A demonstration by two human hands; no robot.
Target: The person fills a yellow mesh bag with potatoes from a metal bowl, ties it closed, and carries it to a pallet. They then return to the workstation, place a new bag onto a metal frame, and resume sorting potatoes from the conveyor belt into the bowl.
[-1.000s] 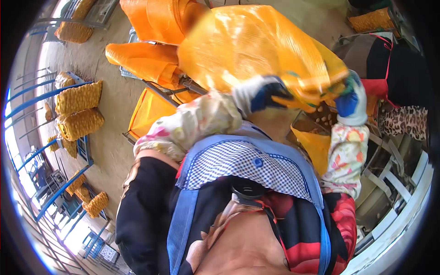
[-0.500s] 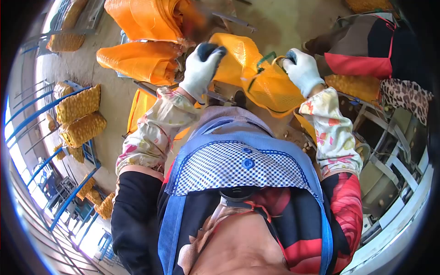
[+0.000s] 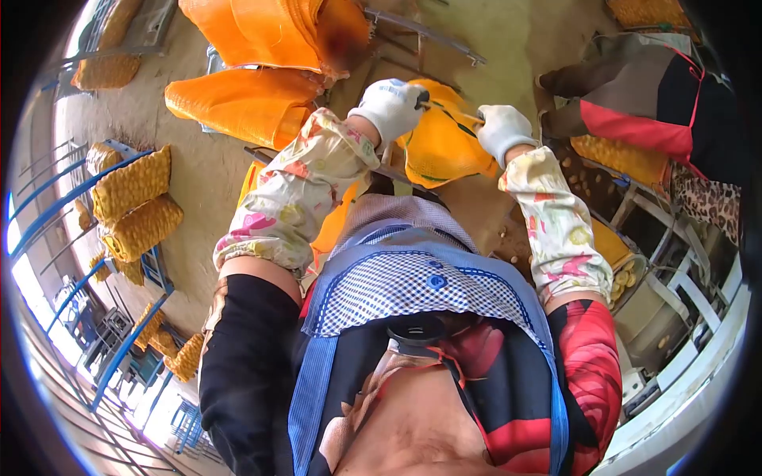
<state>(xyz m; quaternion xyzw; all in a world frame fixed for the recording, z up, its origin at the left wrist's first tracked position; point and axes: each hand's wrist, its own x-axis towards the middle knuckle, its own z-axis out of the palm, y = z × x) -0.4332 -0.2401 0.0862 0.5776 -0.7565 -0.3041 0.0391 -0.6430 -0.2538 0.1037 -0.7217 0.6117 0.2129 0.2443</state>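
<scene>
Orange mesh filled the middle of the view: an empty net sack [image 3: 440, 147] hung between two white-gloved hands, out in front of the person's chest at about twelve o'clock. The left hand [image 3: 390, 107] was clenched on the sack's upper edge, and the right hand [image 3: 502, 131] was likewise closed on the rim at the other side, with a dark green drawstring running between them. By my reading the step in hand was spreading the sack's mouth, and the next move would call for both grips to stay firm while the opening was drawn wide and kept level. Up at eleven o'clock lay two heaps of empty orange sacks: one pile [image 3: 266, 32] near the top edge and a folded bundle [image 3: 238, 99] just below it on the floor. Out at nine o'clock three filled sacks [image 3: 135, 178] showed plainly against blue metal rails [image 3: 55, 202], with more farther off that could not be counted surely. At two o'clock stood one other person [image 3: 635, 119] in a black and red apron, hands not clearly seen. Toward three and four o'clock a metal sorting frame [image 3: 675, 262] carried loose potatoes [image 3: 623, 282], too many and too small to number. Both of the wearer's forearms wore flowered sleeves [image 3: 298, 190].
</scene>
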